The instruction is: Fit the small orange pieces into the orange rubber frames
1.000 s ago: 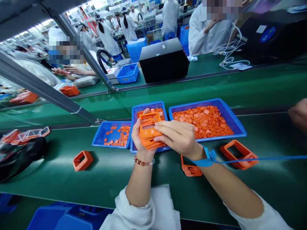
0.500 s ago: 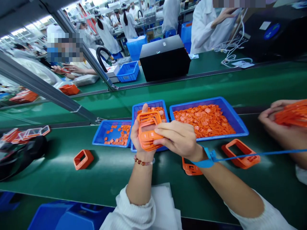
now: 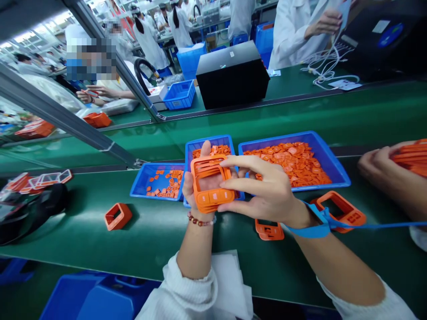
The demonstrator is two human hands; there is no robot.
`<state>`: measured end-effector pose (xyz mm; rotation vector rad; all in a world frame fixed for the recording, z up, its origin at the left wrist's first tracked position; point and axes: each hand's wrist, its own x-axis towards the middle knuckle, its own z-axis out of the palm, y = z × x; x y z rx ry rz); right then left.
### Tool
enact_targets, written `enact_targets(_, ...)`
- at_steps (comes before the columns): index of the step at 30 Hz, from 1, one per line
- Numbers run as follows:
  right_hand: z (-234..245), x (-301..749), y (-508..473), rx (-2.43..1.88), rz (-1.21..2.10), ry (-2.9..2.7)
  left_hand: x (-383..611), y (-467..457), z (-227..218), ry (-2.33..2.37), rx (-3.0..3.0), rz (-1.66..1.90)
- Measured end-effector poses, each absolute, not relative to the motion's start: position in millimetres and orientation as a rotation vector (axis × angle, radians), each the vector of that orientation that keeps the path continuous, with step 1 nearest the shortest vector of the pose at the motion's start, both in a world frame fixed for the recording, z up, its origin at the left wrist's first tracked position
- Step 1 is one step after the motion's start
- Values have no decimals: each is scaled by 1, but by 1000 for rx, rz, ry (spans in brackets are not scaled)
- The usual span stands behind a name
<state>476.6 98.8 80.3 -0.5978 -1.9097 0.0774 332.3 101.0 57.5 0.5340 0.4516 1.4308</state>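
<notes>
A stack of orange plastic frames (image 3: 213,195), each with a large window and a row of small buttons or slots along its lower edge, rests in my left hand (image 3: 188,187). The palm is behind the stack, with fingers along its left side and top. My right hand (image 3: 275,189) has its fingers and thumb at the right edge of the front frame, pinching it. Just behind the stack is a small blue bin (image 3: 207,138) of orange pieces. Under my right wrist, a flat orange frame (image 3: 271,232) lies on the green table.
A larger blue bin (image 3: 333,166) holds many small orange pieces, and a shallow blue tray (image 3: 138,189) has fewer. Orange frame stacks stand left (image 3: 118,217) and right (image 3: 355,218). A co-worker's hands (image 3: 375,171) hold frames at right. A blue wrist strap (image 3: 313,229) trails its cord rightward.
My right hand has shifted a little right, its fingers now spread along the front frame's right edge. That frame sits more squarely over the stack, its button row now more visible.
</notes>
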Motion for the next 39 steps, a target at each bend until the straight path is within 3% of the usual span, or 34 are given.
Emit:
enact_targets(20,94,499,101,-598,63,-1928,328,107,62,540,551,1422)
enact_targets(30,96,508,103,-865,-110,-1772,327,107,61,426,689,1338)
enact_targets(39,92,491,87,-747,28,-2127,329,111,52,380,777,1294)
